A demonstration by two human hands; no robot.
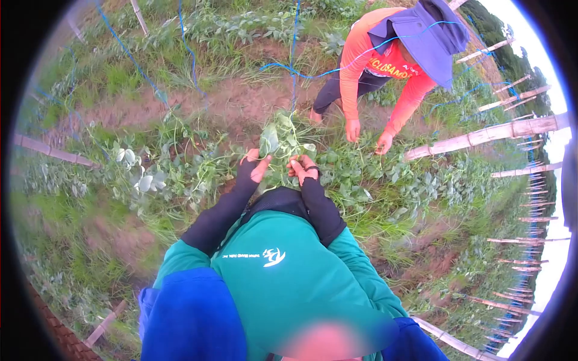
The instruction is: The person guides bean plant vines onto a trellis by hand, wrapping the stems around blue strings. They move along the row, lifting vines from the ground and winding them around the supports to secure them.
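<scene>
My left hand [259,166], in a dark sleeve, is closed on the left side of a leafy green vine [280,135] in front of my waist. My right hand [304,168] pinches the same vine from the right, its fingertips bent together around a thin stem. The two hands are a short way apart, with broad pale-green leaves [270,139] rising between and above them. The exact stems between my fingers are too small to make out.
A co-worker in an orange shirt [385,60] and wide hat bends at the upper right, both hands in the plants. Blue strings [294,54] hang over the row. Bamboo poles [481,137] lean in from the right. Low vines and grass [385,210] cover the soil.
</scene>
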